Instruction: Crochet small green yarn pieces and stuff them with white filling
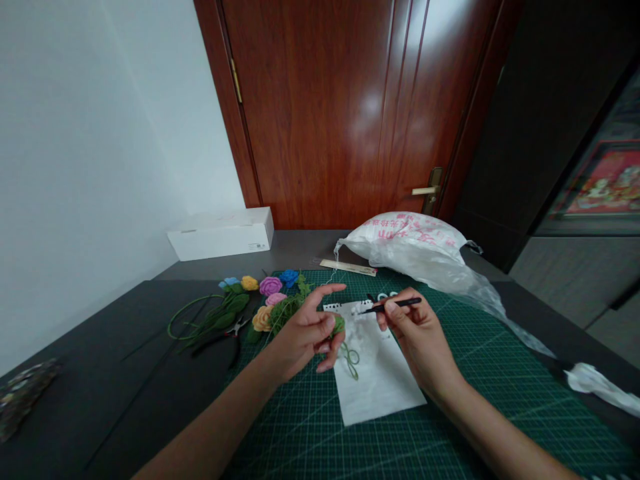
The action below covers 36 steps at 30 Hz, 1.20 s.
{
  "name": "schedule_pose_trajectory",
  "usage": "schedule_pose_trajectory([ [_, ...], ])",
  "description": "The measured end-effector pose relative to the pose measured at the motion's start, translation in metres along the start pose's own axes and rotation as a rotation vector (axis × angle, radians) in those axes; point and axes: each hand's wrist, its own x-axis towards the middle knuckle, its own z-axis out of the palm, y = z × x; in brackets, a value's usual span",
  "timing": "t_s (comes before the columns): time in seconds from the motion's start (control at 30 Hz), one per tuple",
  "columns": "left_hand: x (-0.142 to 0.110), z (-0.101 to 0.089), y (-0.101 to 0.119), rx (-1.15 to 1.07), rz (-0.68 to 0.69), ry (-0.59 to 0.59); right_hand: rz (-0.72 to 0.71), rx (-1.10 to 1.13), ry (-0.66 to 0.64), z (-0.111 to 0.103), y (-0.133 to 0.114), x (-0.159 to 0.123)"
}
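Left hand [304, 331] is raised over the near left part of the green cutting mat [465, 407], wrist low, thumb and middle fingers closed in a pinch on a small green crocheted piece [339, 325], index finger stretched out toward 2 o'clock, lower fingers curled loosely. Right hand [419, 328] is just to the right of it, well apart, thumb and index gripping a slim black crochet hook [396, 305] like a pen, shaft roughly level, tip toward 9 o'clock and aimed at the green piece but not touching it. Directly under both hands, a sheet of white paper [375, 363] lies tilted on the mat, with a loose loop of green yarn [351, 361] on it just below the left hand. A thin pale thread [335, 270] rises from around the left hand toward 12 o'clock. At 10 o'clock from the left hand sit crocheted flowers in pink, blue, yellow and peach [271, 287] with green leaves. Further out at 9 o'clock on the dark bench [125, 373] are pliers [235, 327] and a coil of green wire [186, 317]. A ruler [347, 267] lies at the mat's far edge, a white plastic bag [410, 243] at 1 o'clock trails along the right side, and a white box [223, 233] sits far back at 11 o'clock.
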Motion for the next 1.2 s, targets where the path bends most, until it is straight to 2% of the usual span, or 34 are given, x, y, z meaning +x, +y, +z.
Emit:
schedule_pose_trajectory([
  [0.13, -0.001, 0.006, 0.006, -0.063, 0.087, -0.040, -0.026, 0.031, 0.008, 0.007, -0.001, -0.007],
  [0.33, -0.001, 0.013, -0.003, -0.128, 0.087, -0.049, -0.065, -0.031, -0.018, 0.011, -0.002, -0.011],
  [0.5, -0.003, 0.016, -0.003, -0.135, 0.085, -0.047, -0.085, -0.071, -0.035, 0.009, 0.000, -0.012],
  [0.7, -0.002, 0.012, -0.007, -0.111, 0.070, -0.132, -0.183, -0.158, -0.072, 0.011, -0.005, -0.015],
  [0.9, 0.002, 0.005, -0.017, -0.139, 0.106, -0.226, -0.189, -0.203, -0.123, 0.011, -0.009, -0.014],
  [1.13, 0.001, 0.003, -0.014, -0.161, 0.134, -0.205, -0.255, -0.170, -0.032, 0.005, -0.015, -0.010],
  [1.2, 0.001, 0.003, -0.013, -0.156, 0.138, -0.206, -0.248, -0.149, -0.044, 0.004, -0.014, -0.010],
])
